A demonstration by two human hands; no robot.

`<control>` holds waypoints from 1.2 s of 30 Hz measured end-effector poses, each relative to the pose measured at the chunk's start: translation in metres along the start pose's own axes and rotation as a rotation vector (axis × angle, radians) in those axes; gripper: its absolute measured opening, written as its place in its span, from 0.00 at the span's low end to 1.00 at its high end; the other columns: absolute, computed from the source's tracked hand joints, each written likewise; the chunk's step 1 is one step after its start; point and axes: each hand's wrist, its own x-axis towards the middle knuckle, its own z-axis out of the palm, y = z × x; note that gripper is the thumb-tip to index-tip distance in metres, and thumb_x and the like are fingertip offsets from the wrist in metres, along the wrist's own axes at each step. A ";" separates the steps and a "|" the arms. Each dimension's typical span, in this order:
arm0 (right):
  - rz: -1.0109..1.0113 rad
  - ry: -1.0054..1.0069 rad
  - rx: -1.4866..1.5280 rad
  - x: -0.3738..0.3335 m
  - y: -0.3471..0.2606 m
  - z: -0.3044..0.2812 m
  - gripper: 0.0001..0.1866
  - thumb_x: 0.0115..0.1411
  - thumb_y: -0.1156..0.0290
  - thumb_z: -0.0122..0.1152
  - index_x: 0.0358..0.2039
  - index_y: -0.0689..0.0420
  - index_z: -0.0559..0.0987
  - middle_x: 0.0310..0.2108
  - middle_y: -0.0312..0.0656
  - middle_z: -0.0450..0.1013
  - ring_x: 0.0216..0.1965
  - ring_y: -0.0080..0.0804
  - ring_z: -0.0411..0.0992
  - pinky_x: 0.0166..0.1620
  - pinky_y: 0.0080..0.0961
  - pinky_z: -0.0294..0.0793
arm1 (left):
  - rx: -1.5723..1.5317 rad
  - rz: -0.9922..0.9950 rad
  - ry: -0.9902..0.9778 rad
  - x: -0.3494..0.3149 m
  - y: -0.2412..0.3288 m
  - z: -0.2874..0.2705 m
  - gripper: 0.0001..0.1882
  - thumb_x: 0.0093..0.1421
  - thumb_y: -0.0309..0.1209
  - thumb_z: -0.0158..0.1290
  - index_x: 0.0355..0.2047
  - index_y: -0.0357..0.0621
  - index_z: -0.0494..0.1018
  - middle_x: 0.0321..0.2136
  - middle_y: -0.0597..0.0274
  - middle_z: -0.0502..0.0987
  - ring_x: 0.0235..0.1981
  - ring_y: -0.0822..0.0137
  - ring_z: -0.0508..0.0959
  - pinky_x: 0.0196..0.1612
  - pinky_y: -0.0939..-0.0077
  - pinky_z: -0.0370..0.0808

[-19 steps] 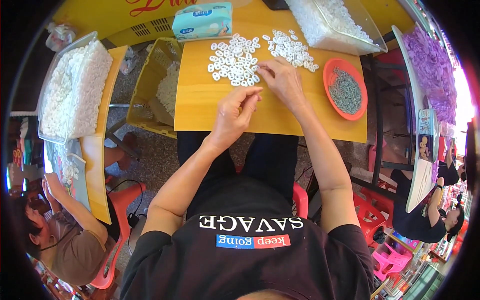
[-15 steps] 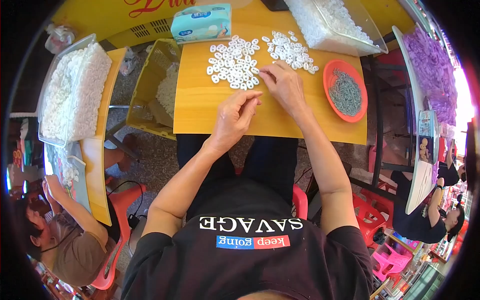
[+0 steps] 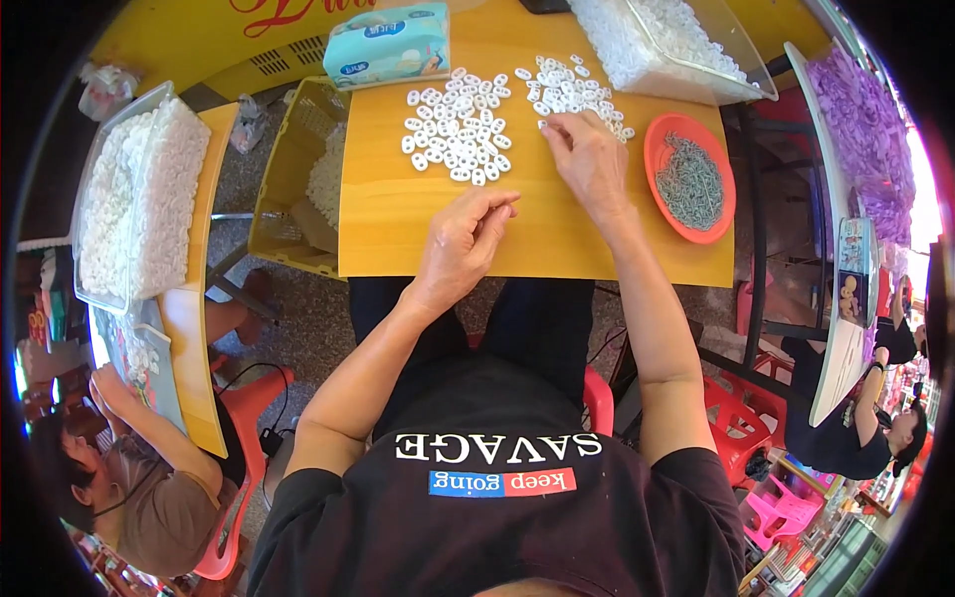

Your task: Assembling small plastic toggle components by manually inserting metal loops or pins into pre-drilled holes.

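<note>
Two groups of small white plastic pieces with two holes lie on the yellow table point(image 3: 398, 229): a larger left pile point(image 3: 456, 129) and a smaller right pile point(image 3: 569, 85). My right hand point(image 3: 592, 169) is at the near edge of the right pile, thumb and forefinger pinched. A small white piece point(image 3: 542, 125) shows at its fingertips. Closer to me, my left hand point(image 3: 463, 239) hovers below the left pile with its fingers curled and thumb pressed against them. Whatever it may hold is hidden. An orange-red bowl point(image 3: 654, 164) of small grey metal parts point(image 3: 689, 184) stands to the right.
A blue tissue pack point(image 3: 388, 48) stands at the far left. Behind the right pile is a clear bin point(image 3: 741, 92) of white pieces. Left of the table are a yellow crate point(image 3: 284, 244) and another full clear bin point(image 3: 149, 199). A person point(image 3: 149, 478) sits at the left table.
My right hand has moved right, from the edge of the left pile to the edge of the right pile. My left hand has stayed nearly in place, still curled.
</note>
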 end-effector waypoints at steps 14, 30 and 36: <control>-0.031 -0.169 -0.065 -0.022 0.002 -0.031 0.06 0.55 0.65 0.64 0.31 0.52 0.81 0.31 0.39 0.74 0.30 0.42 0.76 0.32 0.37 0.74 | 0.017 -0.026 -0.045 0.008 0.014 0.014 0.09 0.62 0.20 0.51 0.42 0.35 0.75 0.30 0.59 0.76 0.28 0.72 0.75 0.31 0.81 0.71; 0.061 -0.105 0.141 -0.034 0.012 -0.030 0.05 0.55 0.72 0.62 0.32 0.59 0.77 0.29 0.45 0.75 0.30 0.44 0.76 0.31 0.37 0.74 | -0.169 -0.229 -0.072 0.042 0.005 0.043 0.09 0.66 0.24 0.48 0.45 0.34 0.72 0.33 0.63 0.77 0.31 0.77 0.74 0.35 0.84 0.72; 0.412 -0.148 0.810 -0.039 0.001 -0.043 0.07 0.58 0.74 0.61 0.35 0.63 0.78 0.28 0.42 0.75 0.27 0.30 0.75 0.33 0.29 0.75 | -0.273 -0.212 -0.023 0.051 0.011 0.055 0.10 0.66 0.25 0.50 0.46 0.34 0.70 0.35 0.62 0.76 0.32 0.76 0.75 0.37 0.83 0.73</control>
